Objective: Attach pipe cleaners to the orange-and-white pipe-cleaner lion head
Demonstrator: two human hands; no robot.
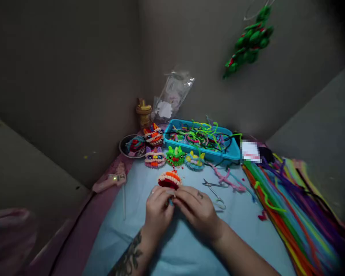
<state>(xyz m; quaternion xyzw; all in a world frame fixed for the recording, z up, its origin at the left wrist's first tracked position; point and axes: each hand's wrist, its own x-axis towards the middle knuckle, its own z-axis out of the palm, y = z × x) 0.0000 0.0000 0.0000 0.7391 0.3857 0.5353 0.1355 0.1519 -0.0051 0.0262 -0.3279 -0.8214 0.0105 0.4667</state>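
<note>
Both forearms are reaching in from the near edge. Left hand (158, 209) and right hand (197, 209) are meeting fingertip to fingertip, pinching a small blue piece (170, 201) between them; what it is cannot be told. Orange-and-red fuzzy figure (169, 179) is lying just beyond the fingertips. Scissors (215, 191) are resting just right of the right hand. Glue gun (110, 181) is lying left of the left hand. Blue tray (202, 140) and loose pipe cleaners (287, 207) are sitting farther right.
</note>
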